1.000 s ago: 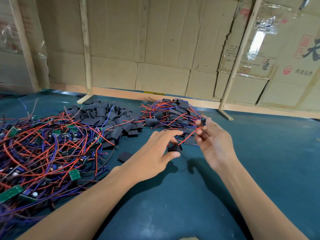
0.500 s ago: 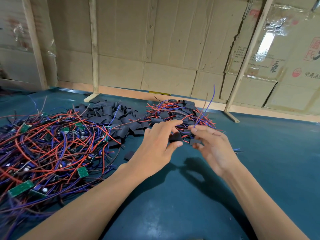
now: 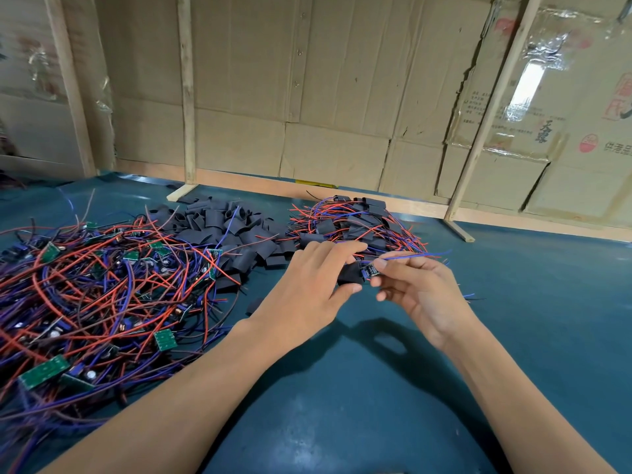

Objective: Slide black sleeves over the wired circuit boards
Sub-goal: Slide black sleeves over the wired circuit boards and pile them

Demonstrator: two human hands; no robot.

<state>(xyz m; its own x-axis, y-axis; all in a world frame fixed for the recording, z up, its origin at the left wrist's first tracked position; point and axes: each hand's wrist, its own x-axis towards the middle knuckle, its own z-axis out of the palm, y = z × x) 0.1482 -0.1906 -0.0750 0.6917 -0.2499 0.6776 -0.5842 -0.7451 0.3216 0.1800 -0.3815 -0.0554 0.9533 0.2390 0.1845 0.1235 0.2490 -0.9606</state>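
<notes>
My left hand (image 3: 314, 285) pinches a black sleeve (image 3: 350, 273) between thumb and fingers above the teal table. Right beside it, my right hand (image 3: 420, 289) pinches a small circuit board (image 3: 372, 270) whose blue and red wires (image 3: 415, 255) trail off to the right. The board's end sits at the sleeve's mouth, partly hidden by it. A heap of loose black sleeves (image 3: 225, 230) lies behind my left hand. A tangle of bare green boards with red and blue wires (image 3: 89, 285) covers the left of the table.
A pile of sleeved boards with wires (image 3: 355, 224) lies at the back centre. One stray sleeve (image 3: 254, 305) lies near my left wrist. Cardboard panels (image 3: 335, 97) on wooden posts wall off the far edge of the teal table (image 3: 530, 336).
The blue wire that stood up from my right hand now lies flat to the right. Both hands have stayed close together, with the board's end now at the sleeve's opening.
</notes>
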